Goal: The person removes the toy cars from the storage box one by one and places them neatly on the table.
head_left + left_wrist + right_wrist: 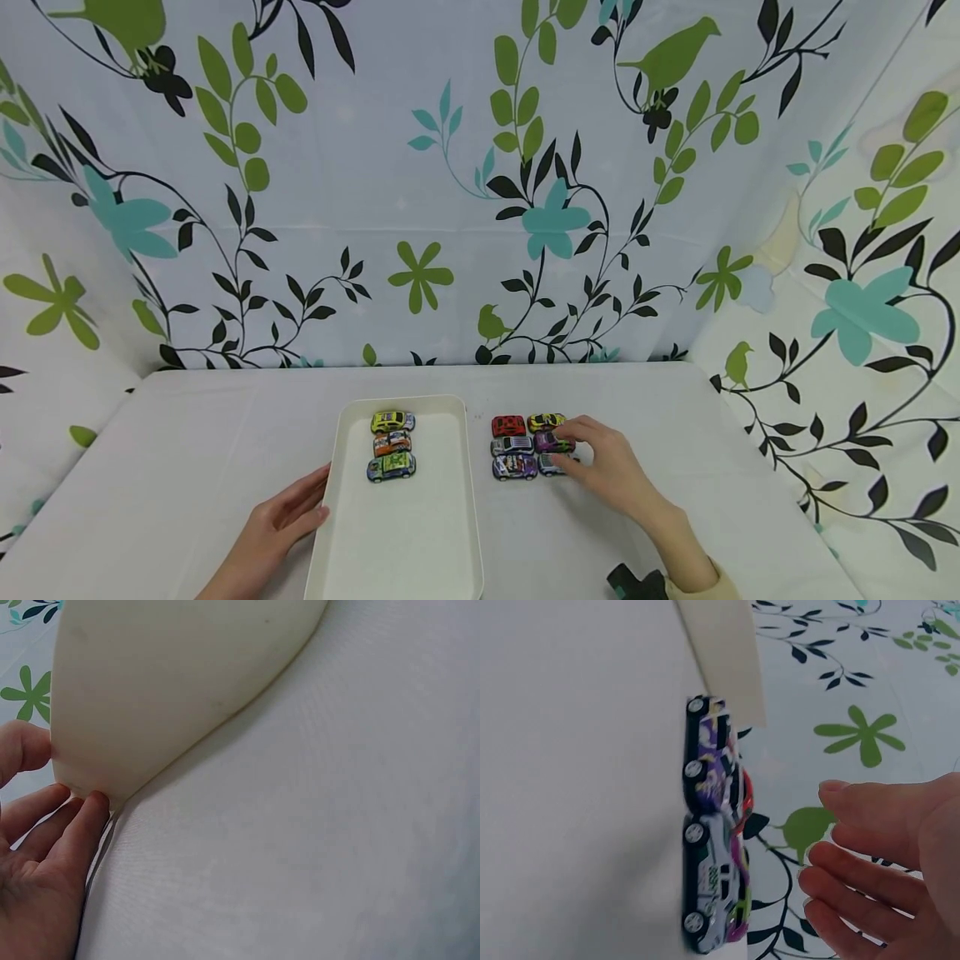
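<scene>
My left hand [276,525] rests its fingertips against the outer left side of a white rectangular tray [471,500]. In the tray's upper part sit a yellow toy car [392,421], an orange one [392,442] and a green one [391,467], in a column. My right hand [611,467] hovers over the right column of a toy car group on the table, its fingers spread and holding nothing. That column has a yellow car [545,422], a purple car [551,442] and a white car [714,881], partly hidden by the hand in the head view.
Left of that column stand a red toy car [508,426], a grey one [512,446] and a purple-and-white one [514,467]. A white cloth covers the table [187,467]. Patterned curtains [337,183] rise behind it and at both sides. A black device [636,582] is near my right wrist.
</scene>
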Demonstrator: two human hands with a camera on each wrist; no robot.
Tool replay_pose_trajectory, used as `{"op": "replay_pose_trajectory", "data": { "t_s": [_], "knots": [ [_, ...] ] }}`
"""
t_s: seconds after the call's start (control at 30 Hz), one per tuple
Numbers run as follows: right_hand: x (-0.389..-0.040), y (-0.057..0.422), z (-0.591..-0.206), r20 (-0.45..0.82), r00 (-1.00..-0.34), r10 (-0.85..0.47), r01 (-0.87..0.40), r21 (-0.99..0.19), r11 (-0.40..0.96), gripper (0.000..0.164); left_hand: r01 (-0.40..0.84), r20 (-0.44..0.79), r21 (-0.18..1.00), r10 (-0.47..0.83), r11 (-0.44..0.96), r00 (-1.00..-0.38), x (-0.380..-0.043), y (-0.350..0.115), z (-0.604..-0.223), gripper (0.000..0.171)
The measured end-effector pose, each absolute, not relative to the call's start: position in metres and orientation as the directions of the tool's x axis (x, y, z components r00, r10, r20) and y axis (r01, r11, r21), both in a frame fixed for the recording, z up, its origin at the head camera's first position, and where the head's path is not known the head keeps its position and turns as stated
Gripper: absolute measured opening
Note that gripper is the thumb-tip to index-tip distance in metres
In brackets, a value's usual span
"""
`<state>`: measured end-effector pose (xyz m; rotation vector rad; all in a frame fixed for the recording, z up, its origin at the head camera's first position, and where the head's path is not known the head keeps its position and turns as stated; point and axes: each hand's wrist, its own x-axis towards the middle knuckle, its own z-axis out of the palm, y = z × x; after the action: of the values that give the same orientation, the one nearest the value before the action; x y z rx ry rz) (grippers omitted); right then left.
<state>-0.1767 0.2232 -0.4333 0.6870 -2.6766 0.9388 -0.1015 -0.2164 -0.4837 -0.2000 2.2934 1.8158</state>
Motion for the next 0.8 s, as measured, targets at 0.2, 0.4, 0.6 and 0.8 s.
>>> {"op": "replay_pose_trajectory", "data": {
  "t_s": [0.2, 0.4, 0.6, 0.8],
  "knots": [
    [-0.175, 0.194, -0.414, 0.369, -0.842, -0.394, -0.54, -0.552, 0.635, 0.026, -0.248, -0.256, 0.942, 0.009, 0.227, -0.967, -0.102, -0.217, -0.484, 0.069],
    [-0.176, 0.159, -0.401, 0.391, -0.795, -0.463, -0.604, -0.574, 0.553, 0.022, -0.241, -0.25, 0.95, 0.017, 0.2, -0.968, -0.1, -0.215, -0.484, 0.068],
    [-0.177, 0.124, -0.396, 0.37, -0.785, -0.496, -0.61, -0.602, 0.515, 0.021, -0.229, -0.237, 0.952, 0.014, 0.202, -0.971, -0.1, -0.214, -0.483, 0.067],
    [-0.18, 0.091, -0.396, 0.32, -0.791, -0.521, -0.592, -0.615, 0.521, 0.021, -0.231, -0.238, 0.952, 0.014, 0.203, -0.971, -0.1, -0.215, -0.482, 0.067]
  ]
}}
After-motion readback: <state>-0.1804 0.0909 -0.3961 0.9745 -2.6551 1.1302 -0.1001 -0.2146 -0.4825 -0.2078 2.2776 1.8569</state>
